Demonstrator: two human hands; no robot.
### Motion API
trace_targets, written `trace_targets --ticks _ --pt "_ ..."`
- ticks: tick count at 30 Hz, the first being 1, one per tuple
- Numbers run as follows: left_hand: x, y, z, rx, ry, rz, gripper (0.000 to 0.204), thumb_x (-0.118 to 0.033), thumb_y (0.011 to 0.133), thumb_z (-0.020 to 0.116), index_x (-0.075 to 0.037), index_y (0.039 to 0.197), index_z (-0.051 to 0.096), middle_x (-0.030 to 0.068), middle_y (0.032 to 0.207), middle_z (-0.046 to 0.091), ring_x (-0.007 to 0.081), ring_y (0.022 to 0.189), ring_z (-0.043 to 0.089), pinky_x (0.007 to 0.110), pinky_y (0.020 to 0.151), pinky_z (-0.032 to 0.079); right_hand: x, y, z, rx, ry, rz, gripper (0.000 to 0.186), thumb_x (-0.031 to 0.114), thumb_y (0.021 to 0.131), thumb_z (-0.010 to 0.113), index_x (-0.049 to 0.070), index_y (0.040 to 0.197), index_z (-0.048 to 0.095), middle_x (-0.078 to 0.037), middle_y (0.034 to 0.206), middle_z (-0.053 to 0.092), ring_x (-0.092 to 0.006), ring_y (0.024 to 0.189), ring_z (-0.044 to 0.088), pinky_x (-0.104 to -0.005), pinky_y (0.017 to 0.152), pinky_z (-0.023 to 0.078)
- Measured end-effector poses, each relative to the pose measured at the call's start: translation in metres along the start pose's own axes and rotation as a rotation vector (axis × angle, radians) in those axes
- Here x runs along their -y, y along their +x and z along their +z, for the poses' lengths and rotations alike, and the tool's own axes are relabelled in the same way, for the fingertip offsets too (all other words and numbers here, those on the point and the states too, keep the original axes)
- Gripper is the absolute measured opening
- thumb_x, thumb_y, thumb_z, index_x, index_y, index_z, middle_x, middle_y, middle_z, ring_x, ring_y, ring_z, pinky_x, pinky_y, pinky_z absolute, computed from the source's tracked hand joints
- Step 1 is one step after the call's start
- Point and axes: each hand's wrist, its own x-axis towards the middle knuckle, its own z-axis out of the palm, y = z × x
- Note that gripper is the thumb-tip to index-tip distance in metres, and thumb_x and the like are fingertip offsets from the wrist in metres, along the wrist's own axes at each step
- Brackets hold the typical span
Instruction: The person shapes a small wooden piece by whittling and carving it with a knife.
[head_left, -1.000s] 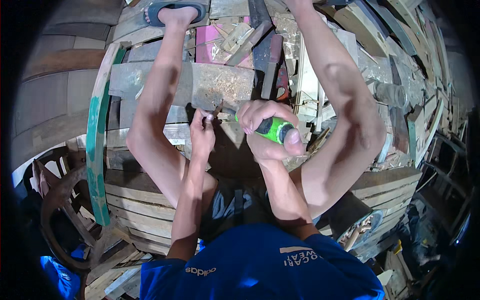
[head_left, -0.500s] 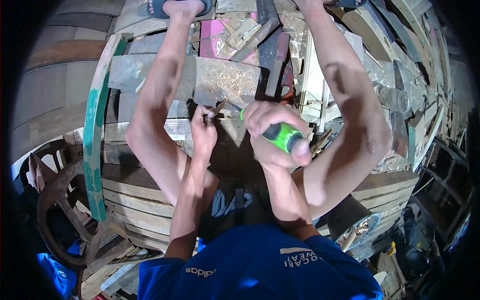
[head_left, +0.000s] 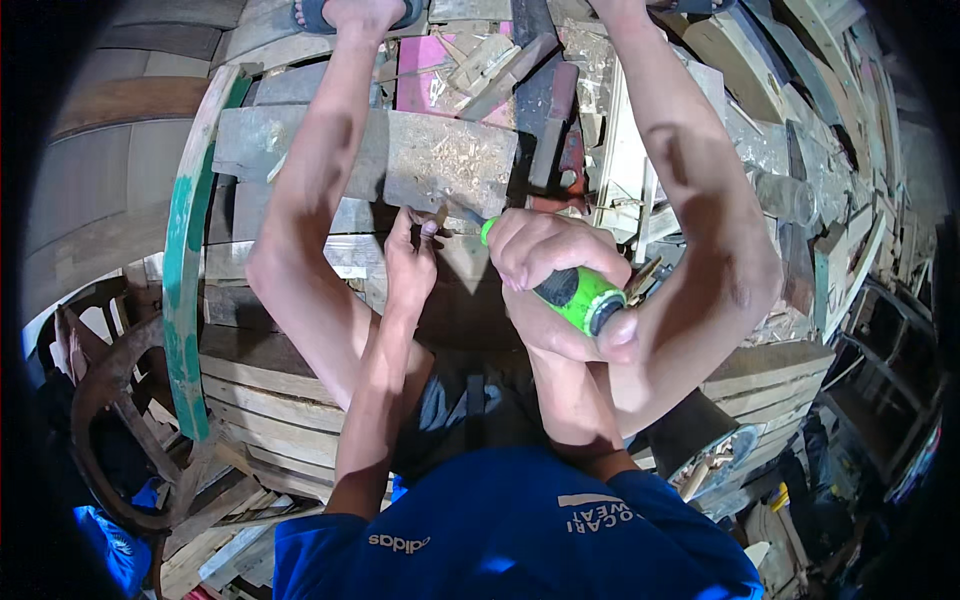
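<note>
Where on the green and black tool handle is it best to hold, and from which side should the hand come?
Grip the green-and-black handle around its thick middle, coming from the right, as the right hand does: its butt end points toward the person, and its tip meets the small piece at the left hand.

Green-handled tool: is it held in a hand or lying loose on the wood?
Held. The right hand is wrapped around the green-handled tool, butt end showing.

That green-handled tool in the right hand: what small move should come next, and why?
Probably a short push of the green-handled tool forward into the small wood piece. The right hand grips the handle with the tip aimed at that piece, the left hand pinches it steady against the grey block, and shavings already lie on the block.
</note>
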Motion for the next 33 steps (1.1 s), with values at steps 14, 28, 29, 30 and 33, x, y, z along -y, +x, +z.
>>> trace_targets --ticks 14,28,29,30,33 --pt "0.03 0.001 -0.009 0.22 -1.082 -0.784 0.021 -0.002 0.09 0.053 0.003 0.111 0.049 0.0088 0.097 0.057 0.026 0.091 0.06 0.038 0.085 0.052 -0.015 -0.005 -0.018 -0.141 -0.074 0.011 0.067 0.065 0.082 0.04 0.0 0.066 0.046 -0.009 0.053 0.041 -0.0202 0.048 0.037 -0.0338 0.048 0.031" --pt "0.019 -0.013 0.033 0.211 -0.709 -0.775 0.022 -0.018 0.097 0.034 -0.007 0.089 0.051 0.004 0.072 0.051 0.0157 0.063 0.051 0.03 0.058 0.041 -0.018 -0.009 -0.022 -0.08 -0.248 0.085 0.073 0.071 0.082 0.038 0.0 0.066 0.043 -0.009 0.054 0.041 -0.0194 0.049 0.038 -0.0313 0.047 0.031" --pt "0.02 -0.013 0.033 0.266 -0.742 -0.741 0.023 -0.02 0.097 0.034 -0.009 0.08 0.046 0.0014 0.066 0.045 0.0133 0.058 0.045 0.029 0.054 0.037 -0.016 -0.008 -0.021 -0.05 -0.236 0.058 0.073 0.07 0.083 0.037 -0.001 0.066 0.044 -0.009 0.054 0.042 -0.0196 0.049 0.038 -0.0316 0.048 0.031" --pt "0.02 -0.015 0.036 0.266 -0.749 -0.741 0.023 -0.02 0.097 0.034 -0.009 0.08 0.046 0.0014 0.066 0.045 0.0133 0.058 0.045 0.029 0.054 0.037 -0.015 -0.008 -0.02 -0.02 -0.225 0.031 0.073 0.07 0.084 0.037 -0.001 0.067 0.044 -0.01 0.054 0.042 -0.0197 0.049 0.038 -0.0318 0.048 0.031" --pt "0.024 -0.019 0.039 0.25 -0.707 -0.7 0.029 -0.024 0.098 0.033 -0.005 0.08 0.046 0.0045 0.062 0.046 0.0145 0.052 0.047 0.031 0.048 0.038 -0.011 -0.012 -0.017 0.061 -0.176 0.011 0.074 0.069 0.085 0.038 -0.002 0.068 0.045 -0.011 0.055 0.044 -0.0209 0.049 0.04 -0.0327 0.048 0.032"
